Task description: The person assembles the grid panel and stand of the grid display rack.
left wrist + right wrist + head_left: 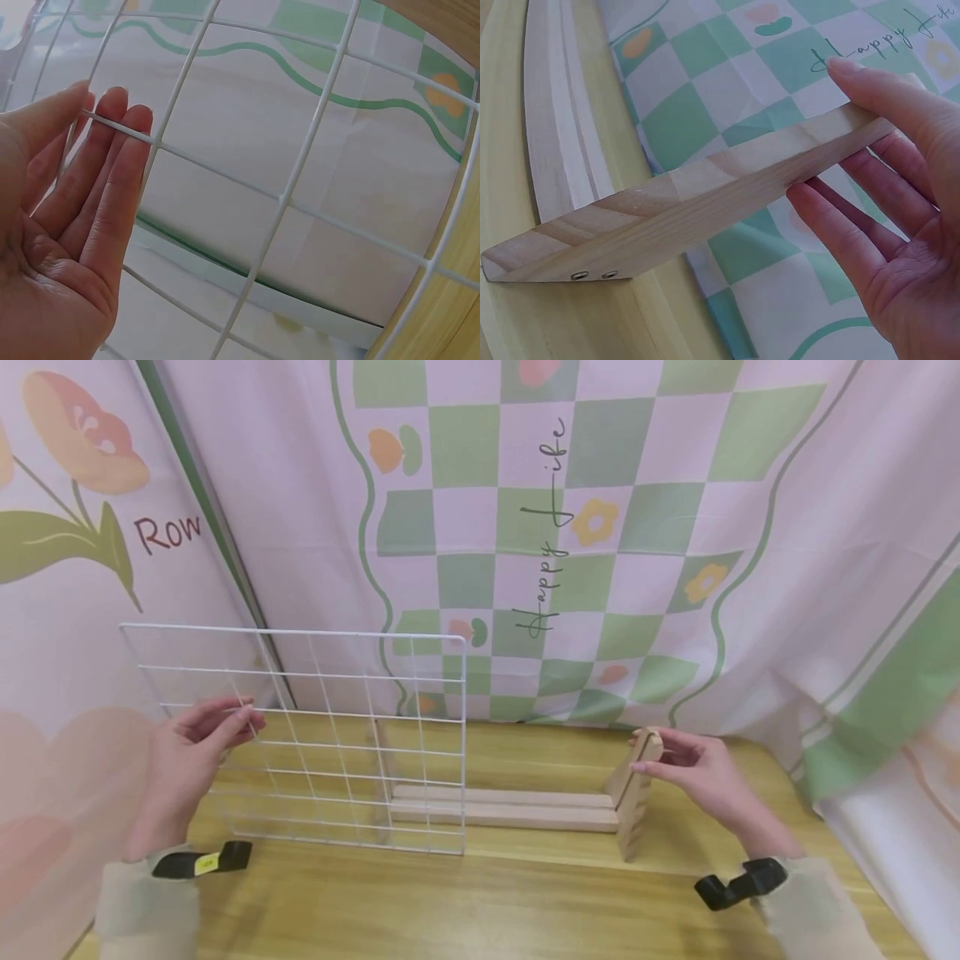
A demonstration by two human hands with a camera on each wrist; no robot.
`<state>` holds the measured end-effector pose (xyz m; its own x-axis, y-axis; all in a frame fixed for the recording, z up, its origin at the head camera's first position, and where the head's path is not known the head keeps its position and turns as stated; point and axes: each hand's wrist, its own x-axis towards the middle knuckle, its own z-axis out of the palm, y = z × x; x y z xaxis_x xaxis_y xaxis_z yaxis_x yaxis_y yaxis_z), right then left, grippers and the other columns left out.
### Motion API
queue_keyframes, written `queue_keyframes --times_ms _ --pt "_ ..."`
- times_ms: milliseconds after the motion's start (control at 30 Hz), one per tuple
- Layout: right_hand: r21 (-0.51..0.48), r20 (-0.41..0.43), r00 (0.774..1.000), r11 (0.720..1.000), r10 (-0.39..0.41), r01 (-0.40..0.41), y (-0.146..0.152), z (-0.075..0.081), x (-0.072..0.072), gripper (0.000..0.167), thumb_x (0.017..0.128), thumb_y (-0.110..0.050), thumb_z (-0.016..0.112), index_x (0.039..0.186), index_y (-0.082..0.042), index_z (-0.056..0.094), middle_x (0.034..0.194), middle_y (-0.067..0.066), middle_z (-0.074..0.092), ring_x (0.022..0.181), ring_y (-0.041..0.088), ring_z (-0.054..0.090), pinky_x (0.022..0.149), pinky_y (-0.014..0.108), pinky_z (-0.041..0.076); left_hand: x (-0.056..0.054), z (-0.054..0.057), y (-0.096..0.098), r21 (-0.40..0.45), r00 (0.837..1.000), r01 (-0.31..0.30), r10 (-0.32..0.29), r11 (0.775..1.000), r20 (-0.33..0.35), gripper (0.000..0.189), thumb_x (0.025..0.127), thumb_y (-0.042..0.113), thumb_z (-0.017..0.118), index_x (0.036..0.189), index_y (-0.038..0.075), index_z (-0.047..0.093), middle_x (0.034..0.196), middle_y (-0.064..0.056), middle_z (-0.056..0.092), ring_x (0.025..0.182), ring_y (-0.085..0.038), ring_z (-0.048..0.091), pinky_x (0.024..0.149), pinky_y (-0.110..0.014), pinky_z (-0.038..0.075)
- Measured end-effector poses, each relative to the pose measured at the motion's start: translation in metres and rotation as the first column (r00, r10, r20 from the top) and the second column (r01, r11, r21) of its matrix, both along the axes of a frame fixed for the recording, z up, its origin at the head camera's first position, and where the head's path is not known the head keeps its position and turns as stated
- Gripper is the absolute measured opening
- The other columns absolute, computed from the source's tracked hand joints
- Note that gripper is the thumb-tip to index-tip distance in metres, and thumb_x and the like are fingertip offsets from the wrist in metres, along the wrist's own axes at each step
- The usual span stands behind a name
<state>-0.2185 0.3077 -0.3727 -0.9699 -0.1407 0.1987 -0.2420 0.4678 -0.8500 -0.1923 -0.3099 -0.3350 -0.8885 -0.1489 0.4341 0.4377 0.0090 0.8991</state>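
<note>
My left hand [187, 760] pinches a white wire grid panel [463, 760] between thumb and fingertips, near its left side. The panel stands tilted in front of the left end of a wooden stand [540, 817], which shows through the wires. In the left wrist view, thumb and fingers meet at one thin wire of the grid [281, 199]. At the stand's right end, my right hand [697, 772] grips the top of the slanted, grooved side board [636, 797]. Two screw heads [580, 276] show low on that board in the right wrist view.
The stand rests on a wood-grain table [480, 910]. Behind it hangs a checkered curtain [465, 452] with printed lettering, and a floral curtain [67, 652] borders the left side. Black straps [742, 883] sit on both wrists.
</note>
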Motion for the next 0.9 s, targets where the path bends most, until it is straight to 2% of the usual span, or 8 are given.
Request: queue_keyframes --times_ms 300,533,733,900 --pt "-0.041 0.006 1.0 0.999 0.02 -0.02 -0.008 0.0 0.006 0.057 0.088 -0.018 0.083 0.136 0.003 0.061 0.116 0.005 0.074 0.098 0.011 0.071 0.082 0.021 0.058 0.0 0.001 0.004 -0.019 1.0 -0.022 0.022 1.0 0.02 0.016 0.097 0.005 0.071 0.112 0.0 0.073 0.092 -0.004 0.077 0.085 -0.011 0.073 0.077 -0.02 0.059" --pt "-0.059 -0.017 0.997 0.996 0.071 -0.072 -0.012 -0.002 0.012 0.051 0.089 -0.011 0.082 0.133 0.006 0.062 0.115 0.011 0.073 0.095 0.015 0.072 0.08 0.026 0.061 0.001 0.003 0.008 -0.064 0.997 -0.045 0.049 0.997 0.056 0.022 0.096 0.011 0.073 0.114 -0.001 0.073 0.093 -0.003 0.077 0.084 -0.013 0.074 0.077 -0.023 0.06" --pt "-0.071 -0.031 0.996 0.994 0.082 -0.084 -0.013 -0.003 0.012 0.049 0.089 -0.009 0.081 0.132 0.006 0.062 0.115 0.013 0.073 0.095 0.016 0.072 0.078 0.027 0.061 0.001 0.005 0.013 -0.088 0.997 -0.014 0.021 0.996 0.076 0.022 0.096 0.012 0.073 0.114 -0.001 0.073 0.094 -0.005 0.077 0.084 -0.014 0.075 0.078 -0.023 0.06" --pt "-0.063 -0.02 0.998 0.996 0.064 -0.066 -0.012 -0.006 0.012 0.049 0.089 -0.012 0.082 0.131 0.004 0.064 0.115 0.01 0.073 0.095 0.015 0.072 0.079 0.026 0.061 0.0 0.005 0.021 -0.101 0.996 0.007 0.003 0.995 0.094 0.024 0.096 0.015 0.074 0.114 -0.001 0.072 0.096 -0.009 0.077 0.085 -0.016 0.075 0.077 -0.024 0.061"
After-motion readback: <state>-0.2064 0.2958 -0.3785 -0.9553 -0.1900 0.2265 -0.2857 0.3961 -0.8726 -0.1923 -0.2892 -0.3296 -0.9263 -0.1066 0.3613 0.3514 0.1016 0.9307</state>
